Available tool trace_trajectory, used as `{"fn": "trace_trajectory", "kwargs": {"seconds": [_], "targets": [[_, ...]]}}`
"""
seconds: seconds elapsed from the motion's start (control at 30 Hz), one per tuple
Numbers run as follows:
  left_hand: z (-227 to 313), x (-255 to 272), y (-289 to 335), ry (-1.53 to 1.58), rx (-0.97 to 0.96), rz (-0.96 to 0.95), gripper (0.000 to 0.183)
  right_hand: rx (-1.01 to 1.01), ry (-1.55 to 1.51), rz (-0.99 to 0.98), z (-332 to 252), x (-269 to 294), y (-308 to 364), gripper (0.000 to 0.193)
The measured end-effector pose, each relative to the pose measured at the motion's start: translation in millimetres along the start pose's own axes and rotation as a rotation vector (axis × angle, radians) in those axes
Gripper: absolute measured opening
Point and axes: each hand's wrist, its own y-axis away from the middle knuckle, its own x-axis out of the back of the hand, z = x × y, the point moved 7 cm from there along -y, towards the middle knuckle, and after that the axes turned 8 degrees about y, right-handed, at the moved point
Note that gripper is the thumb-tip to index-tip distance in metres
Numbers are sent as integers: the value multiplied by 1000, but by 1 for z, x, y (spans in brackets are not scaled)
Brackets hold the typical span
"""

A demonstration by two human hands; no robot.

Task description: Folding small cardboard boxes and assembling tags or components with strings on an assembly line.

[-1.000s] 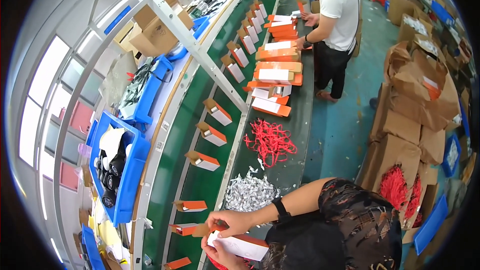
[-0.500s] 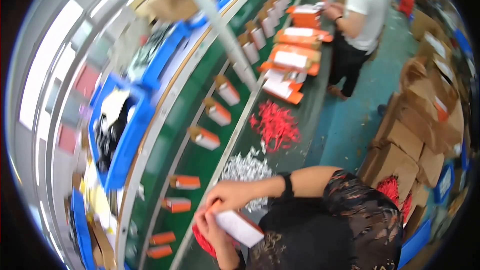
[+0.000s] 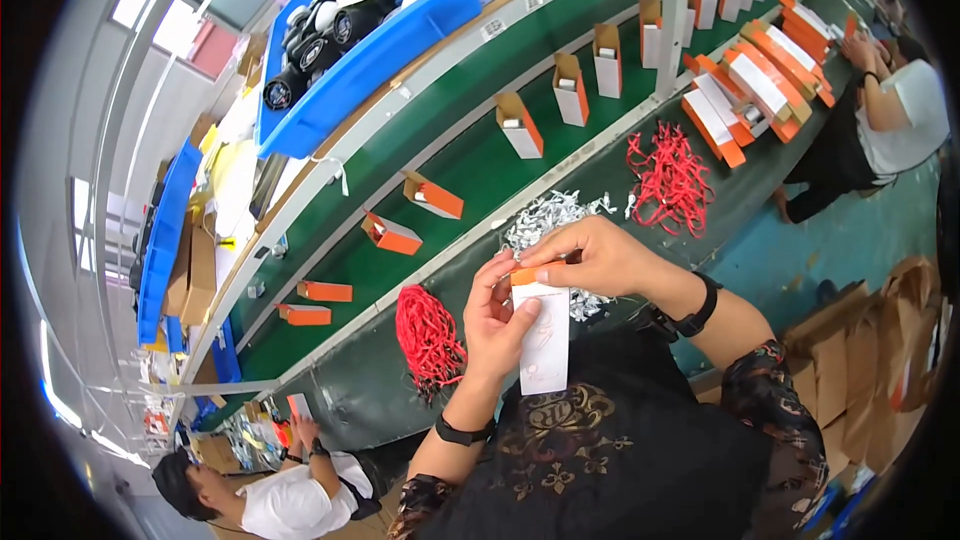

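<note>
The box (image 3: 547, 348) is slim and oblong, its white front marked with small dark print near the top and a faint outline drawing lower down, and its upper end is bright orange. It is held before the person's dark shirt (image 3: 660, 430), at the near edge of the belt (image 3: 350, 380), the left hand (image 3: 496, 325) gripping its side with the thumb flat on the white face, the right hand (image 3: 598, 255) pinching the orange end. Red cords (image 3: 428, 335) lie to the left, silvery pieces (image 3: 535, 223) just beyond the hands.
</note>
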Motion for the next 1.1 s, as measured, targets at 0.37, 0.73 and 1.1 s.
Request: {"fn": "trace_trajectory", "kwargs": {"seconds": [0.37,0.73,1.1], "targets": [[1,12,-3,218,141,188,27,-30,79,128,-15,-7,-5,20],[11,13,-8,-80,-8,-44,44,203,285,195,-30,-12,-6,19],[28,-13,0,-762,101,106,105,263,314,225,-31,-8,-10,24]]}}
